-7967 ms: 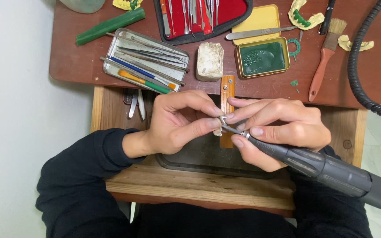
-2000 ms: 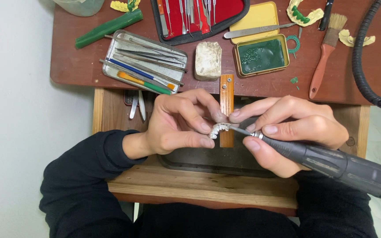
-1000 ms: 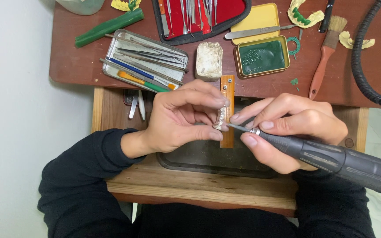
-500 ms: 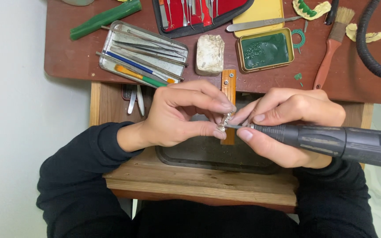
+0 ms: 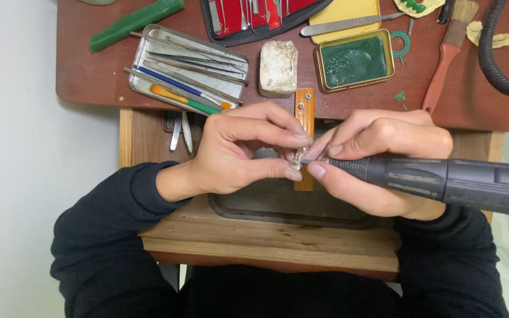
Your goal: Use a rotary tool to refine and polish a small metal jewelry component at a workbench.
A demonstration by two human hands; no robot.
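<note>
The left hand [image 5: 240,150] pinches 1 small silvery metal piece [image 5: 297,158] between thumb and forefinger, holding it just over the narrow wooden peg [image 5: 305,115] that juts out from the desk [image 5: 89,76] edge. The right hand [image 5: 384,156] is closed around 1 dark rotary handpiece [image 5: 443,179], gripped like a pen, with its thin tip touching the metal piece. Both hands meet above 1 dark tray [image 5: 278,203] set into a lower wooden shelf [image 5: 266,241].

On the desk behind the hands lie these things:
- 1 open metal tin [image 5: 142,59] holding several slim tools, among them 1 with a blue handle and 1 orange and green; the exact number of tools cannot be told.
- 1 green stick [image 5: 135,22] at the far left.
- 1 red-lined case [image 5: 260,15] of instruments at the top edge, only partly in view.
- 1 pale whitish block [image 5: 278,68] just beyond the peg.
- 1 yellow-rimmed tin [image 5: 354,60] with dark green filling, and 1 flat metal spatula [image 5: 349,23] lying above it.
- 1 brush [image 5: 446,56] with an orange handle.
- 1 black ribbed hose [image 5: 496,65] curving along the right side.

2 metal tools [image 5: 181,131] hang near the left wrist, below the desk edge.
</note>
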